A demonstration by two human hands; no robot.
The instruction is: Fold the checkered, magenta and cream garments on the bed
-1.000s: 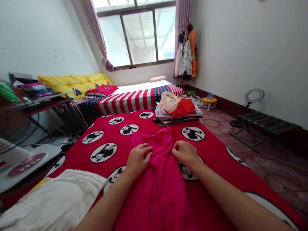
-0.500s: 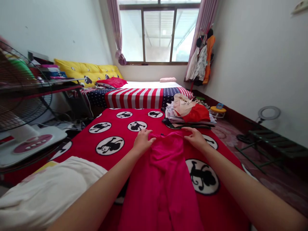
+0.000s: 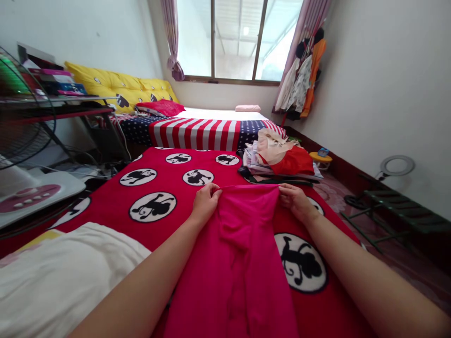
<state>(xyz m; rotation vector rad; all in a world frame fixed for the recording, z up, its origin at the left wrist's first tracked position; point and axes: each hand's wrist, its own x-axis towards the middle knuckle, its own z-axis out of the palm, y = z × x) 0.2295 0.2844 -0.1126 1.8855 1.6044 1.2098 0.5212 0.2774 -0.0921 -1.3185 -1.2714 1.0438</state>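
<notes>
Bright pink pants (image 3: 246, 220) lie lengthwise before me, their legs running toward my body and out of the bottom of the view. The top edge is stretched straight between my hands. My left hand (image 3: 206, 202) pinches its left corner, fingers closed. At the right corner my right hand (image 3: 296, 202) grips the cloth between thumb and fingers. Beneath the pants is a red blanket (image 3: 207, 220) with white ovals and black monkey figures. White cloth (image 3: 81, 267) lies to the left of my left forearm.
Folded clothes (image 3: 282, 159) are piled at the blanket's far right. Behind is a bed with a striped, starred cover (image 3: 197, 134). A fan (image 3: 24, 192) and a desk (image 3: 70, 110) stand left; a green folding stool (image 3: 405, 209) and ring light (image 3: 398, 165) stand right.
My hands have moved slightly apart, pulling the pants' top edge from loose and wrinkled to taut. My fingers have closed more on the corners. The view has tilted down a little.
</notes>
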